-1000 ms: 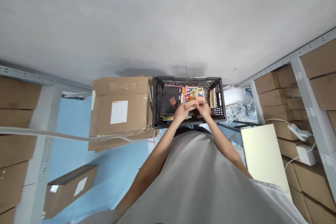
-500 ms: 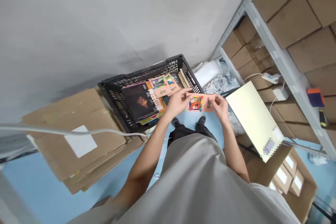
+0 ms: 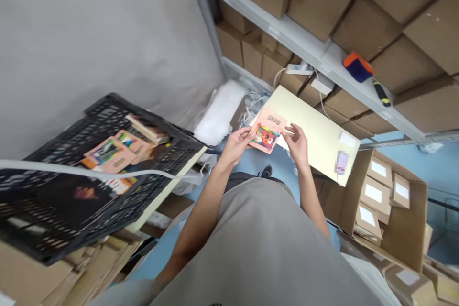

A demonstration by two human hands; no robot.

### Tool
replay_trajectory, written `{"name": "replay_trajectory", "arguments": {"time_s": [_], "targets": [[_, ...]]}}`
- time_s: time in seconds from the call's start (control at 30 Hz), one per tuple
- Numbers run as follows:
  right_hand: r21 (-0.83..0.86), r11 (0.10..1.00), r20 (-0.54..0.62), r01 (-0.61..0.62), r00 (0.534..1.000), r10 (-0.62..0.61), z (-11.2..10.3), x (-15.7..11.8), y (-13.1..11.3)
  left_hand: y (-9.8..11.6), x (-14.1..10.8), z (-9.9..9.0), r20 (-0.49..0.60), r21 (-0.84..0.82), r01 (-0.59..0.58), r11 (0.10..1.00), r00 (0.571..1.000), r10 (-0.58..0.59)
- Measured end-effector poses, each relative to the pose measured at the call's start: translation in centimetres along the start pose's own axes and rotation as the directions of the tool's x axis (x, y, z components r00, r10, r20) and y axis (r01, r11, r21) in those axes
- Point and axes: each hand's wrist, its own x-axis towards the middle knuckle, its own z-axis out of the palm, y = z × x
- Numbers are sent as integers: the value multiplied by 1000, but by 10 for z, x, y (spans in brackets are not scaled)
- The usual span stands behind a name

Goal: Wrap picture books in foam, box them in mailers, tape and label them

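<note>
A thin pink booklet (image 3: 265, 130) with a rainbow-framed red picture on its cover is held up in front of me, tilted. My left hand (image 3: 235, 147) grips its lower left edge, thumb on the cover and fingers behind. At its right edge my right hand (image 3: 297, 143) pinches the border between thumb and fingertips, the other fingers loosely curled. Beyond and to the right lies a pale yellow board-like tabletop (image 3: 304, 124). In the black plastic crate (image 3: 168, 129) on the left are more pink booklets (image 3: 111, 153) and a dark-covered book (image 3: 71, 201).
Boxes fill a grey metal shelf (image 3: 315, 43). An open carton (image 3: 401, 229) at right holds several small labelled boxes. White wrap (image 3: 224, 110) lies by the wall. A white cable (image 3: 89, 169) crosses the view at left. Flattened cardboard (image 3: 96, 267) is below the crate.
My view has swung right, so the crate now appears farther left and the pale tabletop nearer the middle. The booklet has been turned from sideways to roughly upright between my hands.
</note>
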Motion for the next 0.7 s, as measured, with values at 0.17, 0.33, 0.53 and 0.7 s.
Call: {"name": "replay_trajectory", "arguments": {"time_s": [0.17,0.33,0.53,0.7], "targets": [[126,991,-33,-53,998,58,-65,3,18,-23,30,88,56,-97,81,992,996,-76],[158,987,-178,-34,982,62,-89,16,31,-31,47,133,106,-89,144,985,985,-135],[16,1000,-316,-19,948,24,-102,34,30,-27,83,162,140,-50,186,981,974,-178],[-288,955,-383,73,905,-184,-101,50,-4,-15,112,184,108,-9,109,994,988,-108]]}}
